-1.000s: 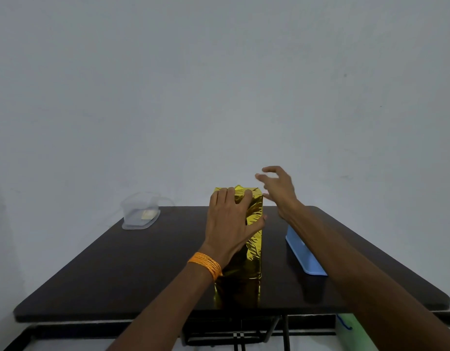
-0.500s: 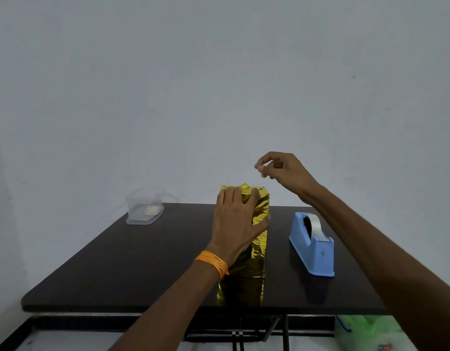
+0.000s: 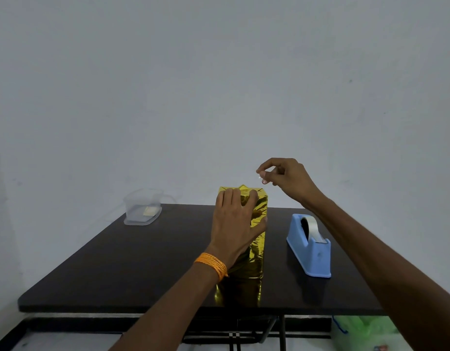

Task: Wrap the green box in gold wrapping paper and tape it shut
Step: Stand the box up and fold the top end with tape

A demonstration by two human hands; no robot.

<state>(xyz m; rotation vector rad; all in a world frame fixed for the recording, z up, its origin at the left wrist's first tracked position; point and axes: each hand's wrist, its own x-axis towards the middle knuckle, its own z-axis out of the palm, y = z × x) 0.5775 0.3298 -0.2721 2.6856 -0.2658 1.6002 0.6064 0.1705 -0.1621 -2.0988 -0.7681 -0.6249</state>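
Note:
The box (image 3: 257, 239) stands upright in the middle of the dark table (image 3: 143, 262), fully covered in shiny gold paper, so no green shows. My left hand (image 3: 235, 224) lies flat against its near face, fingers reaching over the top edge and thumb on the right side. My right hand (image 3: 284, 178) hovers above and to the right of the box top, thumb and forefinger pinching a small clear piece of tape (image 3: 261, 177). A blue tape dispenser (image 3: 310, 247) with a roll of clear tape stands to the right of the box.
A clear plastic container (image 3: 143, 207) holding a pale scrap sits at the table's back left corner. A green plastic bag (image 3: 363, 333) lies on the floor under the table's right side. A plain wall rises behind the table.
My right hand rose from beside the box top, curled into a pinch and now hovers higher to the right with tape. The left hand stayed pressed on the box.

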